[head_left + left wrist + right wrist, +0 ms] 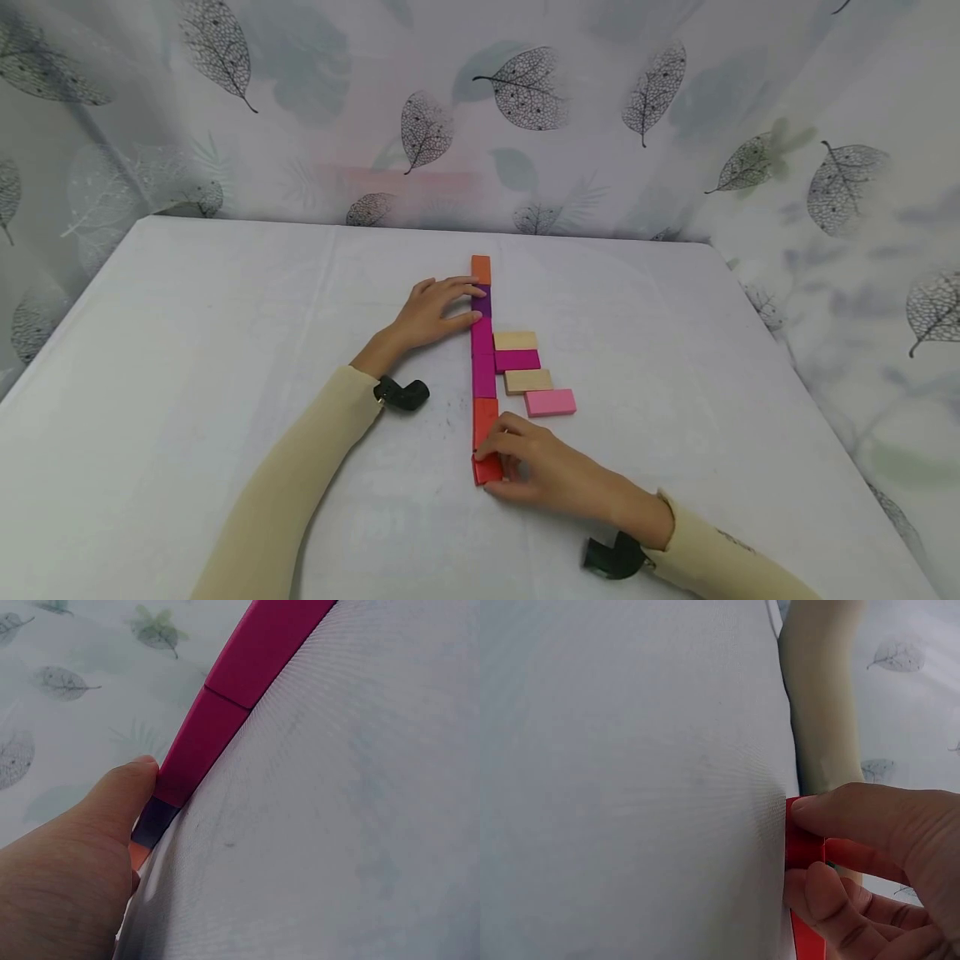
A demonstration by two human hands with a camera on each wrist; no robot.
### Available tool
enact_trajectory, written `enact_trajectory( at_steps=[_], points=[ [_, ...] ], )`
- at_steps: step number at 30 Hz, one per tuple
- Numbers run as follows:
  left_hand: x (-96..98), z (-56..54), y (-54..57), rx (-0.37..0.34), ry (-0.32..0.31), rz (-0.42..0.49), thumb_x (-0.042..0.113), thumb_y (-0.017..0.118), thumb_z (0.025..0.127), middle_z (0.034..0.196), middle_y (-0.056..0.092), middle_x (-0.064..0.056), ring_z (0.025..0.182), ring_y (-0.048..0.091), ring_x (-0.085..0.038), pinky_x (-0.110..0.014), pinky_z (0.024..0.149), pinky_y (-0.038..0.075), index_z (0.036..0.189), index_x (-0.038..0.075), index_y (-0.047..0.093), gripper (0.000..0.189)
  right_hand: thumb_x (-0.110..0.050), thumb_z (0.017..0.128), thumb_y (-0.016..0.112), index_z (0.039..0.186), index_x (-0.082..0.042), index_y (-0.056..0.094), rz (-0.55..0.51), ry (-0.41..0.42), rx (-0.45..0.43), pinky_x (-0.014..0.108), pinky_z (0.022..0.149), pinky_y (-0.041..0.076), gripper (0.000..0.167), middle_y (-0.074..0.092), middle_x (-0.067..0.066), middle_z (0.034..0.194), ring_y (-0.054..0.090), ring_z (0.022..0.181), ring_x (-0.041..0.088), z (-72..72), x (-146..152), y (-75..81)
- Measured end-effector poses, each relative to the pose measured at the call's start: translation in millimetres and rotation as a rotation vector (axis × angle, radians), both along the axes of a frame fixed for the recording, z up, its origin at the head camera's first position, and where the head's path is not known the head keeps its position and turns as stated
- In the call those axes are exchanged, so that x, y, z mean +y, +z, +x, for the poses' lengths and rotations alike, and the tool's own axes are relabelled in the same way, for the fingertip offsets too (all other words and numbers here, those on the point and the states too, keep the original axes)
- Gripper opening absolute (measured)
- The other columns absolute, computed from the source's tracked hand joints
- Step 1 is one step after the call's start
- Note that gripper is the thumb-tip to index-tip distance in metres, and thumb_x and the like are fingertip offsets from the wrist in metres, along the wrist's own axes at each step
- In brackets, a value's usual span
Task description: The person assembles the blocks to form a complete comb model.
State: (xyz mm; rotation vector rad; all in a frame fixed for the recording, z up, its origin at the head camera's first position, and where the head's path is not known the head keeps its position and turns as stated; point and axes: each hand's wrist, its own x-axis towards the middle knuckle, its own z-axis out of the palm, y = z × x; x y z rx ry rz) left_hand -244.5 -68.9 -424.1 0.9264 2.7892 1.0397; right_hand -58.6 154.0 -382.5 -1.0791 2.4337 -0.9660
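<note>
A straight row of flat rectangular blocks runs from far to near across the table. From the far end come an orange block (pixel 481 265), a purple block (pixel 482 307), two magenta blocks (pixel 483 377), an orange-red block (pixel 485 414) and a red block (pixel 487 472). My right hand (pixel 551 468) pinches that nearest red block between thumb and fingers, which hide part of it. At the far end, my left hand (pixel 427 315) rests on the row with extended fingers over the orange and purple blocks. Its thumb (pixel 139 776) touches near the purple and magenta seam.
Right of the row lie two tan blocks (pixel 515 340), a magenta block (pixel 517 360) and a pink block (pixel 551 403), set crosswise and stepping outward. A white cloth (pixel 225 333) covers the table. Leaf-patterned fabric (pixel 300 125) hangs behind and at the sides.
</note>
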Motion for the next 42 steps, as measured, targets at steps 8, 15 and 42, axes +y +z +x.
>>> enact_trajectory(
  at_steps=[8,15,42],
  points=[
    [-0.3,-0.7,-1.2,0.001,0.003,0.002,0.038,0.059,0.097,0.152,0.041,0.0,0.142,0.034,-0.017,-0.05,0.118,0.007,0.133,0.019,0.058,0.041,-0.018,0.085,0.077,0.108,-0.013,0.067,0.036,-0.035,0.011,0.016,0.067,0.05,0.025,0.054,-0.005,0.104,0.053,0.08,0.005,-1.4,-0.9,0.2],
    [-0.1,-0.9,-1.6,-0.009,0.0,0.001,0.038,0.059,0.097,0.153,0.041,0.0,0.142,0.034,-0.016,-0.049,0.118,0.007,0.134,0.02,0.058,0.041,-0.019,0.084,0.078,0.106,-0.014,0.067,0.034,-0.045,0.028,0.016,0.066,0.048,0.025,0.054,-0.006,0.101,0.053,0.079,0.005,-1.7,-0.9,-1.3],
    [0.2,0.0,-0.8,-0.013,0.003,0.006,0.038,0.06,0.096,0.153,0.04,0.0,0.142,0.033,-0.016,-0.049,0.118,0.007,0.135,0.02,0.057,0.042,-0.023,0.086,0.076,0.108,-0.02,0.068,0.042,-0.064,-0.053,0.019,0.069,0.049,0.024,0.055,-0.011,0.101,0.055,0.081,0.006,-6.5,2.7,4.2]
  ],
)
